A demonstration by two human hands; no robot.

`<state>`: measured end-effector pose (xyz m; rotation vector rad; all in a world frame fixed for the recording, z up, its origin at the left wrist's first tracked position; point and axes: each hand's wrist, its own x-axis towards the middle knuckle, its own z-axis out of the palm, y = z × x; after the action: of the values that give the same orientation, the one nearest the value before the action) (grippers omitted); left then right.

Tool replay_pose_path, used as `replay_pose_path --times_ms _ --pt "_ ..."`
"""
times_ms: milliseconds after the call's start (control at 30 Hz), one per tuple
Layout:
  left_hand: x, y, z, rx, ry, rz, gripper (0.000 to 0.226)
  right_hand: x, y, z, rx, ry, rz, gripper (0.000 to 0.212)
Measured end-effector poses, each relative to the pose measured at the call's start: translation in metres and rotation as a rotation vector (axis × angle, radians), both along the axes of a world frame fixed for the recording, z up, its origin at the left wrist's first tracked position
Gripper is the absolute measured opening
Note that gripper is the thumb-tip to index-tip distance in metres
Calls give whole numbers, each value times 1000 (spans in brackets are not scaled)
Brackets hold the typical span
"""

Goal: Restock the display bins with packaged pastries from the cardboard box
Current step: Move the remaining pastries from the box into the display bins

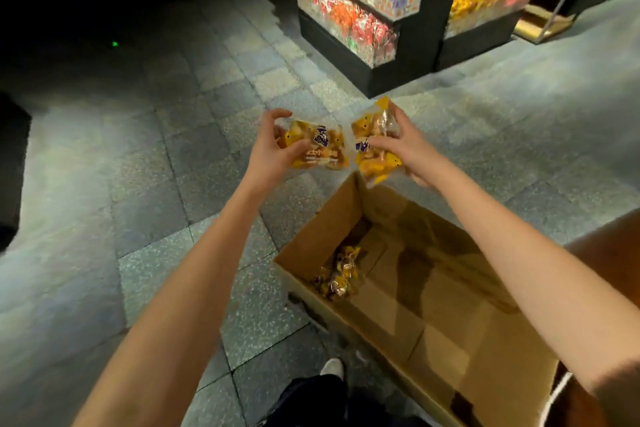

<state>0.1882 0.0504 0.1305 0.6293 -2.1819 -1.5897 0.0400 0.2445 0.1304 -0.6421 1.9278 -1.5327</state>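
**Two pastry packets lifted, bins not yet reached**

Risks (judgement only):
- The display bins [349,21] are standing well beyond both hands, up and to the right, and are already looking crowded with coloured packets. Pushing more in could be forcing stock over the front lip.
- The cardboard box [322,229] is sitting open directly below the right hand and forearm. A shoe [332,367] is showing just beside its left wall, so a step toward the bins risks catching the box.
- A few spare packets [337,274] are lying in the box's far corner, below and between the hands, so at least one more trip looks needed.
- Both held packets are wrapped in glossy film, which is probably slippery. Either could be sliding out during the carry and dropping to the floor.

Hands:
- The left hand [277,146] is closing round the left packet [322,146], with the fingers curling over its far end and the thumb lying across the printed face. The packet is facing up, roughly level.
- The right hand [401,146] is pinching the right packet [374,146], with the thumb across the front and the fingers behind. The packet is standing tilted on end. I cannot tell whether a second packet is tucked behind it.
- The near edges of the packets are sitting just beside each other between the hands. Whether they touch is unclear.
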Motion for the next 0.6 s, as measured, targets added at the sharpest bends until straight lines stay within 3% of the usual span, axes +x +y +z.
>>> replay_pose_path --times_ms 133,333,467,600 --pt "61 -4 19 -29 44 151 50 30 -17 18 11 22 153 81" --pt "176 14 24 -73 54 379 48 101 -56 34 9 215 510 87" --pt "260 32 19 -67 55 601 50 170 -87 38 -6 365 731 82" --pt "350 57 18 -55 31 777 51 256 -111 38 -32 392 895 73"
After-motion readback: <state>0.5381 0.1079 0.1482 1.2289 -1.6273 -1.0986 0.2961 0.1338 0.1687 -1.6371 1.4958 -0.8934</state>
